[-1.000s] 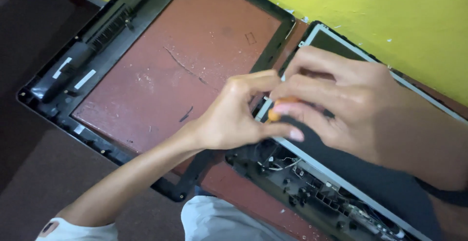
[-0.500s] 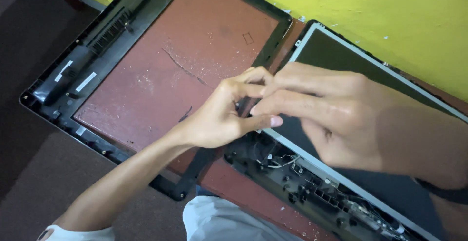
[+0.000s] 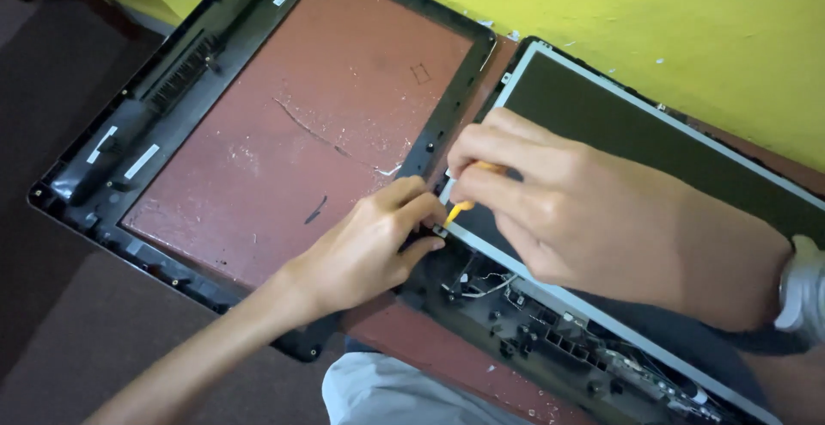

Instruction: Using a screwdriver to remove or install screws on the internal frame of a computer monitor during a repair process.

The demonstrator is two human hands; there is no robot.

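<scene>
A person's right hand [image 3: 593, 219] is pinching an orange-tipped tool [image 3: 460, 210] against the lower-left corner of a flat display panel [image 3: 636, 133], lying at three o'clock on the reddish floor [image 3: 326, 124]. The left hand [image 3: 365, 249], fingers curled together, is pressing that same corner, while an empty black bezel frame [image 3: 155, 116] is lying at nine o'clock.

The floor [image 3: 344, 124] was reddish-brown, scuffed with white specks and a dark crack line. The bezel [image 3: 172, 73] was black with small white labels. The panel [image 3: 653, 133] was dark grey-green with a silver-white edge. The tool [image 3: 458, 211] was orange, possibly with a yellow tip. The wall [image 3: 687, 21] was yellow.
</scene>
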